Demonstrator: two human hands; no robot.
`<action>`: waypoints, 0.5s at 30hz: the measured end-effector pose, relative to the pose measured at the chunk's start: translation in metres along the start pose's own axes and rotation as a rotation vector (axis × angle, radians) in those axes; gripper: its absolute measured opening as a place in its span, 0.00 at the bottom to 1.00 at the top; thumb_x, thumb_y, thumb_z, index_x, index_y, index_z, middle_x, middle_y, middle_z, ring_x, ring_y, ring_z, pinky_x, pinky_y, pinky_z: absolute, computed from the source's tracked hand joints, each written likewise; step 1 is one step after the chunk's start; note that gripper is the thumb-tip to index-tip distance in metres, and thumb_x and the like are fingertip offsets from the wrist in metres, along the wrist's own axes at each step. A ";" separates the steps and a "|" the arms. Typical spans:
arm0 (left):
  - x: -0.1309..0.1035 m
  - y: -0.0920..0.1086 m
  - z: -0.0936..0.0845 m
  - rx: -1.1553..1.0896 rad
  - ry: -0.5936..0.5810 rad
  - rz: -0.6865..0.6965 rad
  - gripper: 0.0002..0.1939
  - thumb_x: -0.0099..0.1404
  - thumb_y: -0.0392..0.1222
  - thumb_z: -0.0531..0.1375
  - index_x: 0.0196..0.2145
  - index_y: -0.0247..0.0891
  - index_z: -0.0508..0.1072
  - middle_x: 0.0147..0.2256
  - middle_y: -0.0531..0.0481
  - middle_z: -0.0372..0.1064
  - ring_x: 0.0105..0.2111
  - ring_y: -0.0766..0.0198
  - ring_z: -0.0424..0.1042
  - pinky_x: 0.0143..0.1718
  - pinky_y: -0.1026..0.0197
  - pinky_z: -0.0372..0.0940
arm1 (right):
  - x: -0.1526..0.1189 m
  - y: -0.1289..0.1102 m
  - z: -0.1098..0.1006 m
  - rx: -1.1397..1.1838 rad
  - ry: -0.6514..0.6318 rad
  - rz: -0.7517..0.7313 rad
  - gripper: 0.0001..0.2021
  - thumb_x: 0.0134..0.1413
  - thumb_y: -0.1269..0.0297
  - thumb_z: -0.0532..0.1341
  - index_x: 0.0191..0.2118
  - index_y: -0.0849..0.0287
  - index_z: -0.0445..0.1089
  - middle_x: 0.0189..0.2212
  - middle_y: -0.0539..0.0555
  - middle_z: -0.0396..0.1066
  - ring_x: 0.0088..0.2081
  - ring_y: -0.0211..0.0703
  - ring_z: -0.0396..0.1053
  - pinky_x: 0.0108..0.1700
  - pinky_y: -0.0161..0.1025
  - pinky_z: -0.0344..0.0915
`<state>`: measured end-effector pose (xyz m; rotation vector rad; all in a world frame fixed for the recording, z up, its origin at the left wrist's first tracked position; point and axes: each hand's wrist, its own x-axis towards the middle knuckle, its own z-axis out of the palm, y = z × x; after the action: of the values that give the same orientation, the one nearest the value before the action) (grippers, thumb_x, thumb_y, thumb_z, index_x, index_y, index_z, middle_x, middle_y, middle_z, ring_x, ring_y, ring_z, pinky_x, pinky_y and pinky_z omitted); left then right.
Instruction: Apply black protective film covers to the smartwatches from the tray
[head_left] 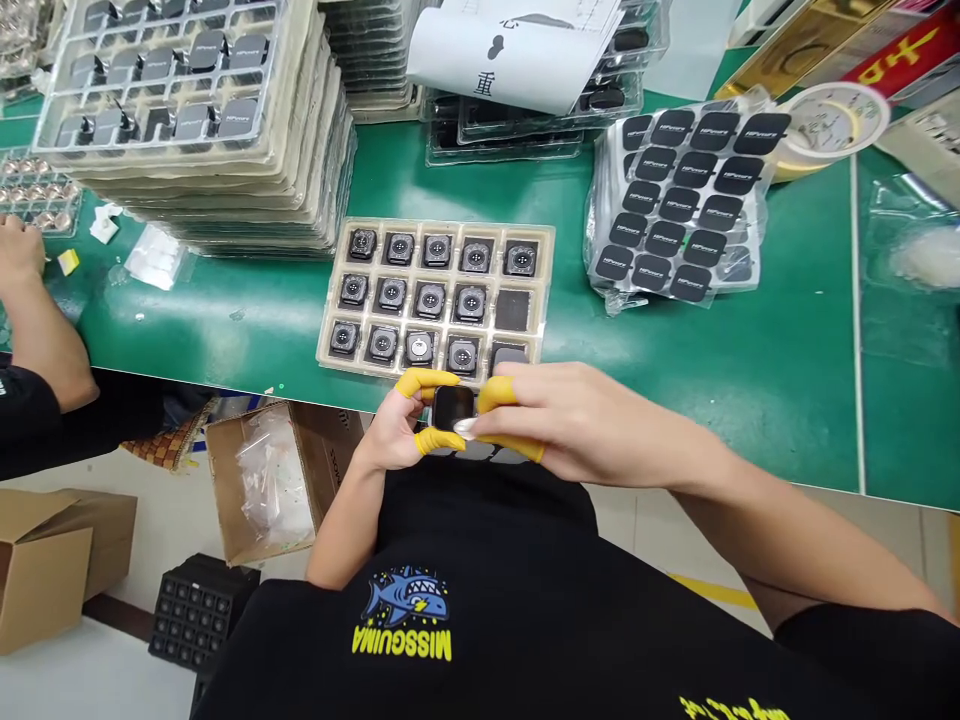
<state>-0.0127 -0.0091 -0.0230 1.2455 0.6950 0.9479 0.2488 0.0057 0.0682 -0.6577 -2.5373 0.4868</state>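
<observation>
Between yellow finger covers, my left hand [401, 425] grips a black square watch case [453, 406] by its edges, its dark face up. My right hand [559, 415] reaches in from the right, its covered fingers closed at the case's right side; a small white piece shows at the fingertips, and what it is I cannot make out. Just beyond the hands lies a cream tray [324, 335] with several watch cases in its compartments. One compartment [513, 310] in its right column holds no case. Grey rounded shapes lie partly hidden under my hands.
Tall stacks of trays [300, 150] stand at the back left. Sheets of black square stickers [679, 205] lie to the right, beside a tape roll [829, 125]. Papers [495, 60] rest on trays behind. Another person's arm [45, 330] is at the far left. An open carton [262, 480] stands below the table [675, 400].
</observation>
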 end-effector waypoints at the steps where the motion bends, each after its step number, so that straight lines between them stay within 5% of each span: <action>1: -0.001 0.000 -0.001 -0.003 0.012 0.005 0.40 0.55 0.58 0.83 0.59 0.41 0.75 0.41 0.49 0.81 0.37 0.60 0.83 0.41 0.61 0.77 | -0.004 0.003 -0.006 -0.015 0.006 0.040 0.12 0.75 0.71 0.58 0.49 0.55 0.80 0.37 0.56 0.78 0.36 0.46 0.72 0.35 0.41 0.63; 5: -0.002 -0.001 -0.005 -0.028 -0.007 0.029 0.39 0.56 0.54 0.83 0.60 0.43 0.75 0.40 0.51 0.81 0.36 0.63 0.82 0.41 0.63 0.75 | -0.014 0.006 -0.018 -0.048 0.187 0.185 0.08 0.75 0.69 0.62 0.50 0.54 0.79 0.41 0.56 0.79 0.38 0.45 0.75 0.37 0.39 0.67; 11: 0.001 -0.005 -0.002 -0.040 -0.064 -0.003 0.41 0.56 0.58 0.82 0.61 0.44 0.75 0.45 0.47 0.83 0.42 0.57 0.84 0.45 0.59 0.77 | 0.005 -0.015 0.003 -0.032 0.111 0.012 0.11 0.78 0.70 0.57 0.51 0.61 0.79 0.36 0.56 0.77 0.36 0.45 0.70 0.36 0.40 0.65; 15: 0.000 -0.008 0.001 -0.014 -0.056 0.020 0.39 0.58 0.58 0.81 0.61 0.43 0.75 0.47 0.47 0.82 0.44 0.56 0.84 0.48 0.58 0.77 | 0.015 -0.014 0.020 -0.174 0.183 -0.027 0.13 0.77 0.72 0.56 0.51 0.60 0.80 0.33 0.56 0.76 0.36 0.47 0.67 0.35 0.42 0.60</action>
<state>-0.0108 -0.0100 -0.0303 1.2642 0.6321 0.9291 0.2219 -0.0028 0.0632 -0.6959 -2.4284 0.1886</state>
